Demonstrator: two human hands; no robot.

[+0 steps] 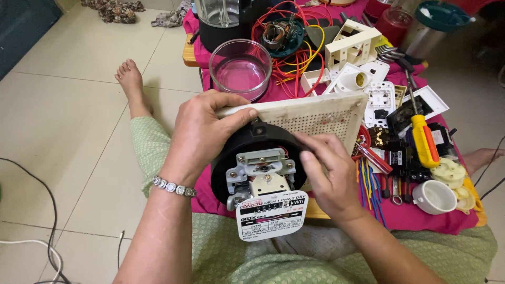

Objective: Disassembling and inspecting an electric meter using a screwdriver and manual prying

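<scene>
Two bare hands at frame centre, both busy with an electricity meter [260, 181] mounted on a perforated cream board [315, 118]. Left hand [202, 134] clenched over the board's upper left edge, thumb on top, fingers wrapped behind. Right hand [329, 176] pressed against the meter's black round housing at its right side, fingertips pinched there; whether gripping anything small, cannot tell. Meter tilted toward the lap, white label plate at lower centre. Low desk under a magenta cloth [421, 215] crowded behind: glass bowl [241, 68] at upper centre just past the board's top edge, tangle of red and yellow wires [300, 50] beside it, yellow-handled screwdriver [423, 139] and white cup [434, 197] at right. Open tiled floor [68, 105] across the left of the frame.
</scene>
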